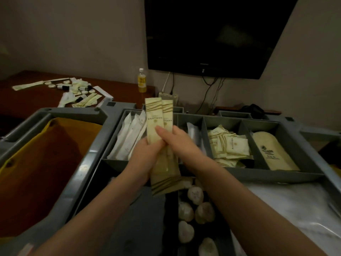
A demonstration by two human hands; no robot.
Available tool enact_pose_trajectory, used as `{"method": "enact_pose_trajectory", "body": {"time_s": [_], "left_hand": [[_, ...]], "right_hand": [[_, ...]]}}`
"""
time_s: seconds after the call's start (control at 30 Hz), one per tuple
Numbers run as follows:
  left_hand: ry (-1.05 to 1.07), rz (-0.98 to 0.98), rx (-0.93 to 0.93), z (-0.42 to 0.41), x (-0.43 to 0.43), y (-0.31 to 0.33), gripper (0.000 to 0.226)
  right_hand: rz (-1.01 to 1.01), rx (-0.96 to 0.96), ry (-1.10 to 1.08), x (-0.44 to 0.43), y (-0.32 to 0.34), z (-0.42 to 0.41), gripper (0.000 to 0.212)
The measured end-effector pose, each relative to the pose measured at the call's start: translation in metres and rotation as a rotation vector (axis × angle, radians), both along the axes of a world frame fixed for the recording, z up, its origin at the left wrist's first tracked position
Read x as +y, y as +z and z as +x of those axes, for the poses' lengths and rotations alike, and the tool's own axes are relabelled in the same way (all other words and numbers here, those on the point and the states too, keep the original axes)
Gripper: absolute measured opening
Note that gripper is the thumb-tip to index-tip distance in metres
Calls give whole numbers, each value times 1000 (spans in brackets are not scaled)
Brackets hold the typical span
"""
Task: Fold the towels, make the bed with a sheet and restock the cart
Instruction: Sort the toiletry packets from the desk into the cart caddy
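Both my hands hold a small stack of long cream packets with gold stripes (158, 117) upright over the grey cart tray (239, 175). My left hand (145, 156) grips the stack from the left at its middle. My right hand (177, 139) pinches it from the right, with a finger across the front. The packets' lower ends reach down past my wrists. Under them the tray compartments hold white long packets (129, 135), small cream sachets (228, 145) and cream slippers (273, 154). Round wrapped soaps (195, 206) fill a nearer bin.
A yellow-brown laundry bag (46, 163) hangs in the cart's left side. More loose packets and soaps (73, 91) lie scattered on the dark wooden desk behind, near a yellow drink bottle (142, 81). A black television (212, 34) hangs on the wall with cables below.
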State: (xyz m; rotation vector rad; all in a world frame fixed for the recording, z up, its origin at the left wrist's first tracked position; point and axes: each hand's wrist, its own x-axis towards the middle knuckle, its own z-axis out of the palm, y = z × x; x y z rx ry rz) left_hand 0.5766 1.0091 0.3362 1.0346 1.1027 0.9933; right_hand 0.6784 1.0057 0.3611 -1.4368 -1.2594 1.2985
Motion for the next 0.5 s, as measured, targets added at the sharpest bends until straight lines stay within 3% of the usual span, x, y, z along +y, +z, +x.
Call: {"method": "enact_pose_trajectory", "body": {"time_s": [0.1,0.27,0.37,0.5], "left_hand": [[-156,63,128,8,2,2,30],[-415,48,192,-1,10,5,15],[-342,-41,151,-15,20,-2,16],[-47,-139,58,-46,48,-8,15]], "right_hand": [[-65,-7,-87,3,-2,-1,36],[-130,308,-372,19,-1,12,23],[-140,492,-584,39,2,30,12],[-173,72,-495,64,-12,39,31]]}}
